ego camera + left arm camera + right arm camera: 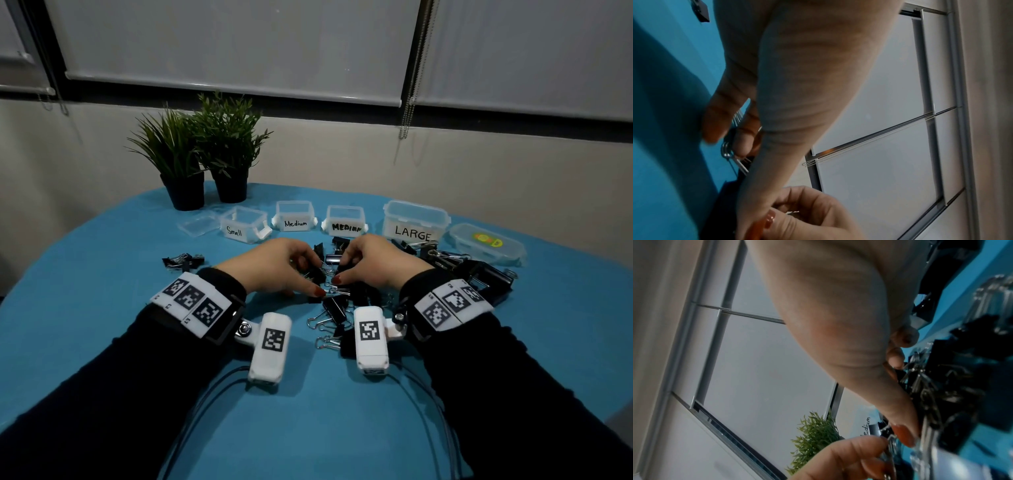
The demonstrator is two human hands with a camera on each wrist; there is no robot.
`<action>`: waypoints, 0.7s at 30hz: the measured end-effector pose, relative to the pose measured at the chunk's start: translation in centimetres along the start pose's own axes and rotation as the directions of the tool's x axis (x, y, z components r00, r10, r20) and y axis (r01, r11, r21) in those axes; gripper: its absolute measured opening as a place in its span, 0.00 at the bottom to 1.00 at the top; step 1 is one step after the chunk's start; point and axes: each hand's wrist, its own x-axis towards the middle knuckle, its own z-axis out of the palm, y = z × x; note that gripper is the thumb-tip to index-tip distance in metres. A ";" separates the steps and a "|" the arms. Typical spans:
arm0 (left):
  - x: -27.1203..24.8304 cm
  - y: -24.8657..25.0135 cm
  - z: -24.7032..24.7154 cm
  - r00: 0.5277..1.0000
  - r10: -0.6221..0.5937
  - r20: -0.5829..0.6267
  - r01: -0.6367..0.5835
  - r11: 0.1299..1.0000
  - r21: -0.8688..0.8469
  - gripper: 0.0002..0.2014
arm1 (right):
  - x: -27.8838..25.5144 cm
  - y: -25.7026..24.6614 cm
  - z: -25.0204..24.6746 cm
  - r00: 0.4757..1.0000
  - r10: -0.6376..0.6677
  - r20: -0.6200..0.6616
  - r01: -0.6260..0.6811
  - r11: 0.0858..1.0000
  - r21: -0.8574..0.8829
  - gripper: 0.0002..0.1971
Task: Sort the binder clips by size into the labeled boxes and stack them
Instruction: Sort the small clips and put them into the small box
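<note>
Wrist cameras nearest, then pile of binder clips (337, 298) mid tabletop (102, 274), directly under both hands. Left hand (277, 265) and right hand (371, 262) meet over pile, fingers curled, each pinching into clips; which single clip each grip holds, hard to tell. Boxes lie beyond pile: Small box (244, 224) far-left, nearer left hand; LARGE box (414, 222) far-right, nearer right hand.

Black binder clips (337, 301) heaped mid-table, clear labeled boxes (345, 222) open in a row behind
</note>
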 end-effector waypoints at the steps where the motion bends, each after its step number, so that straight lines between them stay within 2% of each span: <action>1: -0.1 0.1 0.0 1.000 0.008 0.015 -0.008 0.999 0.031 0.25 | -0.2 0.1 -0.1 1.000 -0.002 -0.001 0.002 1.000 0.000 0.16; 6: -0.3 0.3 0.1 0.997 0.046 0.068 -0.053 0.993 0.103 0.30 | -1.1 0.5 -0.6 0.999 -0.046 0.010 0.046 0.999 0.003 0.17; 12: 0.2 0.1 0.9 0.999 0.043 0.034 -0.044 0.998 0.035 0.23 | -0.6 0.8 -0.7 0.996 -0.088 -0.015 0.090 0.979 0.182 0.14; 17: 0.8 -0.1 1.1 0.998 0.055 0.041 -0.056 0.998 0.023 0.15 | -0.8 0.7 -0.9 0.997 -0.022 -0.078 0.051 0.918 0.394 0.10; 19: 0.6 -0.1 0.8 0.999 0.038 -0.016 -0.039 0.997 -0.065 0.14 | -0.9 0.6 -1.0 0.989 0.000 -0.151 0.075 0.869 0.488 0.09; 21: 0.5 0.0 0.6 0.994 -0.004 -0.113 -0.025 0.967 -0.254 0.14 | -0.8 0.5 -0.9 0.975 0.017 -0.223 0.130 0.767 0.628 0.09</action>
